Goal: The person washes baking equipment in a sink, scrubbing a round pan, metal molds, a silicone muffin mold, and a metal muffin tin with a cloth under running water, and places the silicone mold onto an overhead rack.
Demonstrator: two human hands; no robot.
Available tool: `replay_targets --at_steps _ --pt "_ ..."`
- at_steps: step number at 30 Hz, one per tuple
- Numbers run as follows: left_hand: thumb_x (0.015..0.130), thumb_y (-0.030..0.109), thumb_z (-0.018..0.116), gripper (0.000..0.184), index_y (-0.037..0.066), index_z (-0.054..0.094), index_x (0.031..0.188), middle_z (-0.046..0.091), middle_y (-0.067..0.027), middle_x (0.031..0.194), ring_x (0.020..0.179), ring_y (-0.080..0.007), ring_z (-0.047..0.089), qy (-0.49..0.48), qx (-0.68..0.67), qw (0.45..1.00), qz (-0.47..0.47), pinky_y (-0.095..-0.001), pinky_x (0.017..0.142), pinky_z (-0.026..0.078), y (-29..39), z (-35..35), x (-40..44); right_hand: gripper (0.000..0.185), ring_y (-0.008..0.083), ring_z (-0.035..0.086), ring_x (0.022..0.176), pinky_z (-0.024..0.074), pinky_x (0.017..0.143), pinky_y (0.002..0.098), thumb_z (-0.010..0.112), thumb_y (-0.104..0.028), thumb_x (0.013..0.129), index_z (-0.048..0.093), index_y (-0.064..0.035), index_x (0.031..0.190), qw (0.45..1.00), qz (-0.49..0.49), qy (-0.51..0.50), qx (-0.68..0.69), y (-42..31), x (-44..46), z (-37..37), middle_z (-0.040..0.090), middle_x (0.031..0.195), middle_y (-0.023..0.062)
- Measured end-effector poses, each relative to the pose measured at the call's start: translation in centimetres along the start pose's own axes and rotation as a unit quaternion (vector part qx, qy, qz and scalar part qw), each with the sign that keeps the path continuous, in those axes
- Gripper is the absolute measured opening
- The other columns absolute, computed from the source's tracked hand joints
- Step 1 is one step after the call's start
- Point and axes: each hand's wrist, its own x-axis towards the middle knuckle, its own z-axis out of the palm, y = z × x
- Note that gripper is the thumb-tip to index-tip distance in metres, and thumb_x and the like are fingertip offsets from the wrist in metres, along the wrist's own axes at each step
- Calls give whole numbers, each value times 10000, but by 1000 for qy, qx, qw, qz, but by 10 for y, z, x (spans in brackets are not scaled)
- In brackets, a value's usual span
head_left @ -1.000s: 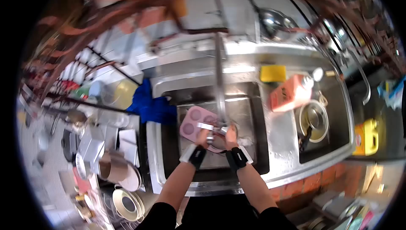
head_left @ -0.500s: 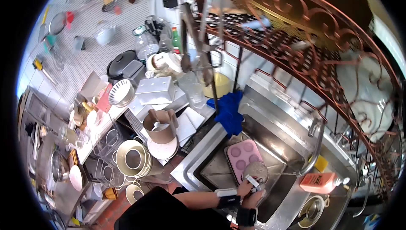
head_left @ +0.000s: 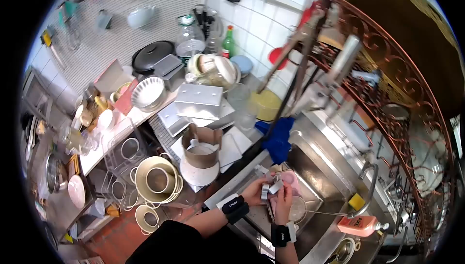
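My left hand (head_left: 253, 191) and my right hand (head_left: 284, 200) are close together over the left side of the sink (head_left: 310, 155). Their fingers are closed on small silvery metal pieces (head_left: 274, 187), whose exact shape is hard to make out. Beneath them lies a pink muffin pan (head_left: 291, 180), partly hidden by the hands. A round clear bowl (head_left: 298, 209) rests in the basin just right of my right hand. The blue cloth (head_left: 277, 140) hangs over the sink's back left corner.
A faucet (head_left: 373, 186), a yellow sponge (head_left: 356, 201) and an orange bottle (head_left: 358, 225) are right of the basin. Left stand metal tins (head_left: 198, 101), a brown pitcher (head_left: 201, 152) and stacked cream pots (head_left: 157, 179). A scrollwork metal rack (head_left: 387, 65) overhangs the sink.
The view has swung left. Both hands, with the metal pieces, have moved from over the basin's middle and the round bowl toward its left edge, now above the muffin pan.
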Motion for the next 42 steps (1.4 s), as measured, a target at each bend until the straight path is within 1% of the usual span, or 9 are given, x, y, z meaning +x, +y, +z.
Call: replay_targets --at_steps 2,3,9,13,18,21,24,33,42 --pt "862 274 555 286 79 520 1067 605 -66 964 808 -167 613 47 -24 998 38 -280 685 523 33 28 -27 293 139 485 997 416 837 273 430 -135 920 455 -14 1186 998 -30 -25 50 -29 5 28 494 1119 71" --pt "921 184 350 344 142 384 1261 500 -174 1159 964 -321 559 1 -47 999 24 -392 838 497 42 1 -21 297 129 492 956 424 820 272 440 -126 912 462 -8 1183 996 -44 -35 76 -37 8 40 491 1102 71" --pt "897 146 423 323 111 436 1218 535 -127 1101 932 -265 572 1 -53 986 160 -371 797 513 124 31 -73 284 158 469 1089 406 849 280 438 -137 922 468 -43 1188 994 -23 -103 37 -45 11 70 485 1193 54" --pt "843 53 460 263 46 512 1101 551 -68 1054 873 -156 573 143 233 928 255 -281 766 499 196 31 -111 262 150 491 1054 422 814 271 455 -139 916 492 -42 1156 992 -2 -123 1 -40 8 74 511 1161 54" --pt "850 121 512 226 36 538 1057 558 -29 840 720 -90 524 280 492 778 273 -223 553 444 232 -5 -111 236 140 502 1034 423 805 261 463 -141 912 511 -44 1122 994 30 -101 -5 -27 -3 63 521 1149 53" --pt "764 40 515 264 41 544 1027 539 -130 930 819 -247 551 298 710 554 316 -303 688 459 233 -32 -102 226 131 504 1028 423 798 254 467 -140 910 515 -47 1110 995 43 -92 -5 -24 -5 52 526 1140 50" --pt "709 5 515 331 55 549 1035 516 -162 966 867 -303 534 269 746 509 336 -333 747 442 225 -26 -102 219 122 507 1012 422 779 249 469 -135 909 518 -46 1103 996 57 -67 17 -25 -9 39 532 1127 46" --pt "709 0 521 324 50 534 1029 550 -146 1013 946 -296 535 244 751 510 340 -342 821 418 225 -22 -115 189 125 522 1002 418 768 254 451 -131 915 542 -65 1067 994 83 30 58 -11 -34 -28 552 1095 29" --pt "813 -55 437 309 4 493 1112 524 -72 1115 1059 -155 489 209 630 649 372 -261 917 354 135 -12 -158 178 122 583 864 466 670 273 510 -215 878 562 -93 997 966 176 152 -112 88 -75 -205 603 935 6"
